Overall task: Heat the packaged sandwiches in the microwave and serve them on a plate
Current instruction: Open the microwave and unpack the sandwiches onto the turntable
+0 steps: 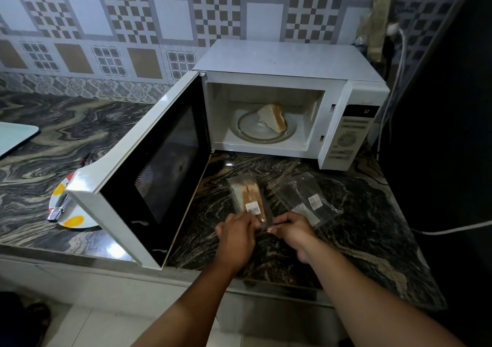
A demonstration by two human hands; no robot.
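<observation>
Packaged sandwich (249, 199) pinched at its near end by left hand (235, 236) and right hand (292, 231).

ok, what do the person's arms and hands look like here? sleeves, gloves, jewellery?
Both forearms are bare right to the bottom edge of the frame, with no sleeves in view. The left hand and right hand are ungloved. No watch, bracelet or ring shows on either, though the fingers are slightly blurred, so a thin ring could be missed. No markings visible.
</observation>
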